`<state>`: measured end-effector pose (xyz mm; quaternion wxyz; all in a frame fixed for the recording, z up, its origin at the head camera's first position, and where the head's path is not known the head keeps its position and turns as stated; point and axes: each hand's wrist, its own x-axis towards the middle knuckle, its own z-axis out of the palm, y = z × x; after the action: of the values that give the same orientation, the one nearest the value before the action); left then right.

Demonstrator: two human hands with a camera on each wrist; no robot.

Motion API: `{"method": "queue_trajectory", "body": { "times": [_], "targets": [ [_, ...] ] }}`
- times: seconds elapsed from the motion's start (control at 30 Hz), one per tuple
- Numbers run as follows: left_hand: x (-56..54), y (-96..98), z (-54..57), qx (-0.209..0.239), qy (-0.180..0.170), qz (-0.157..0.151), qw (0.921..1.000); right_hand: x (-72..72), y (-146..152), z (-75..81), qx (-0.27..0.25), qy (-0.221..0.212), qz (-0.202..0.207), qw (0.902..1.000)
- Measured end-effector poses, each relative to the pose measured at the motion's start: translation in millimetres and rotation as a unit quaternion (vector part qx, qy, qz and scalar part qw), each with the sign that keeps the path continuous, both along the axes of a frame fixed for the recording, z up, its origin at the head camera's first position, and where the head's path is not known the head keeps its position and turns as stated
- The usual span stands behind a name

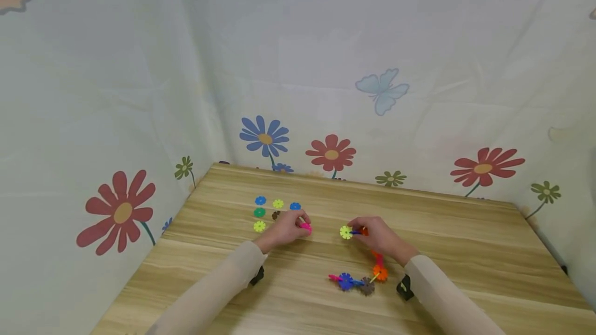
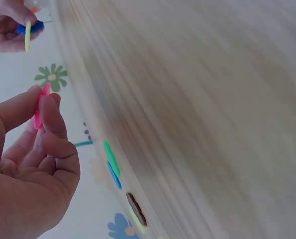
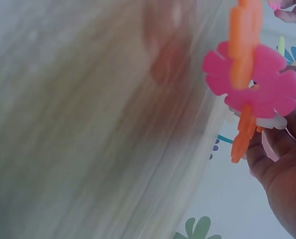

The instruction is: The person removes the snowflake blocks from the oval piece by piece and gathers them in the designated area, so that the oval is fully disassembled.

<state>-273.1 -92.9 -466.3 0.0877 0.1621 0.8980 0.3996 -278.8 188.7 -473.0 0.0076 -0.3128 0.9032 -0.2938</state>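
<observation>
My left hand (image 1: pixel 285 230) pinches a pink flower-shaped plastic disc (image 1: pixel 306 228) between thumb and fingers; in the left wrist view this pink disc (image 2: pixel 39 115) is seen edge-on. Across from it, my right hand (image 1: pixel 381 238) grips a chain of interlocked flower discs near one end. A yellow disc (image 1: pixel 346 232) forms that end, slotted to a dark blue disc (image 2: pixel 24 29). Below the hand the chain curves through an orange disc (image 1: pixel 381 273), a grey-brown disc (image 1: pixel 367 287) and a blue disc (image 1: pixel 345 281). A pink disc (image 3: pixel 282 92) of the chain shows close in the right wrist view.
Loose flower discs lie in rows left of centre on the wooden table (image 1: pixel 465 252), among them a green disc (image 1: pixel 259 212), a yellow disc (image 1: pixel 259 226) and a blue disc (image 1: pixel 295 206). A brown disc (image 1: pixel 276 215) is partly behind my left hand. Flower-printed cloth walls (image 1: pixel 298 56) stand behind the table.
</observation>
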Motion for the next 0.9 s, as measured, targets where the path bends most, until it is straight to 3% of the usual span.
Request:
{"method": "queue_trajectory", "body": {
  "times": [0.3, 0.57, 0.9],
  "targets": [
    [-2.4, -26.4, 0.7, 0.007, -0.023, 0.026, 0.9994, -0.1, -2, -0.9, -0.002, -0.009, -0.001, 1.0],
    [-3.9, -45.5, -5.2, -0.013, -0.007, 0.02, 0.9997, -1.4, -3, -1.6, -0.002, -0.002, 0.008, 1.0],
    [-7.0, -55.9, -11.0, -0.083, 0.027, 0.031, 0.9957, -1.2, -4, -2.9, -0.004, 0.02, 0.025, 0.9995]
  ]
}}
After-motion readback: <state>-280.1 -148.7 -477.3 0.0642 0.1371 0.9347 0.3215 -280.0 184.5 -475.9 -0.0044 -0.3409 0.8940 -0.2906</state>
